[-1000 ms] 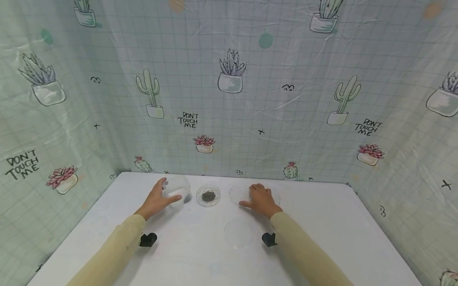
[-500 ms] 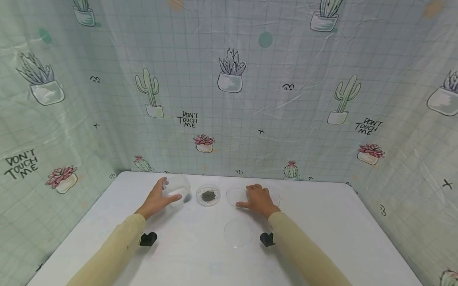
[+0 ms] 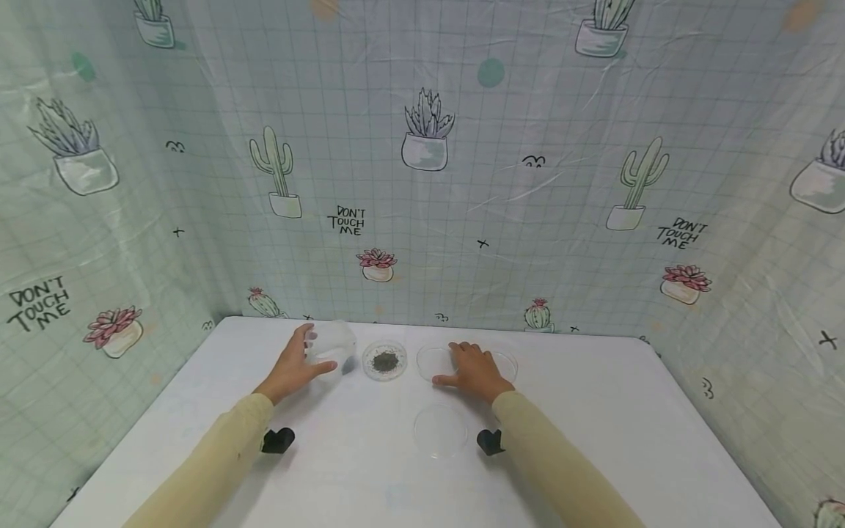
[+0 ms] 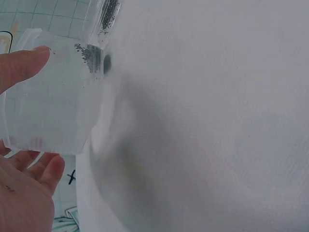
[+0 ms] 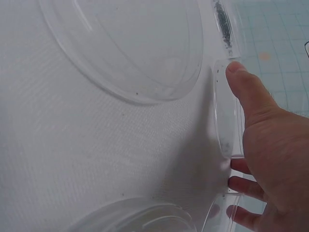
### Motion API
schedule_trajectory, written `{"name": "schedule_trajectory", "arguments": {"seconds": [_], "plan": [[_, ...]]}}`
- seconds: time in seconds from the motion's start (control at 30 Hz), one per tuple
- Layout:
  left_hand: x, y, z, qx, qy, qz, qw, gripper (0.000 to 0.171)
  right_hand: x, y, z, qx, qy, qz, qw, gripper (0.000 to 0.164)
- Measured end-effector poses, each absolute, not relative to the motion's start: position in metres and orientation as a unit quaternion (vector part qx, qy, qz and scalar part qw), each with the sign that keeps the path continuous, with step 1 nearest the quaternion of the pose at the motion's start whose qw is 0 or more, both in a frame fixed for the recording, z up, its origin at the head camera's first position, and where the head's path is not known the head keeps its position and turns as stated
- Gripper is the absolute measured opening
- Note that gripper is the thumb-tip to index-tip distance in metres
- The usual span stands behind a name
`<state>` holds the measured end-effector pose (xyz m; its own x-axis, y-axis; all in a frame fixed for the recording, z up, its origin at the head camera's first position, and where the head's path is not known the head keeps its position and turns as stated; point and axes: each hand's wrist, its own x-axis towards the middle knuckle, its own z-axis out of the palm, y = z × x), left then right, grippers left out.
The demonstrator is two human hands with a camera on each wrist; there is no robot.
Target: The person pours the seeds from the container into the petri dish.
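The grain dish [image 3: 403, 362], in which a heap of dark grains [image 3: 385, 361] is held, is set on the table [image 3: 594, 411] between the left hand [image 3: 297, 363] and the right hand [image 3: 477, 372]. It lies just right of the cup [image 3: 334, 337] and just left of the empty dish [image 3: 432, 363], and neither hand is plainly nearer. No long axis is offered by the round dishes; the exact tilt of the cup cannot be told. The cup is gripped by the left hand, thumb and curled fingers being parted widely to span it; dark specks [image 4: 89, 57] are seen at its side toward the table. The empty dish is held across its width by the right hand, between thumb and fingers, likewise well parted. The right dish [image 3: 505, 365] is partly hidden by that hand; the near dish [image 3: 441, 431] is untouched.
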<state>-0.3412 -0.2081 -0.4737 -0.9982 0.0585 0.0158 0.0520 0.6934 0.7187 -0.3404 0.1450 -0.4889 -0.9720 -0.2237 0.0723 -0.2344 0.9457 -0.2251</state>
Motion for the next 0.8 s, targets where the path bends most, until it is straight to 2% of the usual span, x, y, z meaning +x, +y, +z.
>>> {"name": "schedule_trajectory", "arguments": {"seconds": [0.5, 0.8], "plan": [[-0.340, -0.192, -0.459, 0.062, 0.920, 0.387, -0.019, 0.098, -0.346, 0.145, -0.494, 0.107, -0.988, 0.111, 0.024, 0.092], [-0.339, -0.186, -0.452, 0.071, 0.919, 0.386, -0.024, 0.102, -0.343, 0.143, -0.490, 0.100, -0.988, 0.119, 0.022, 0.092]]}}
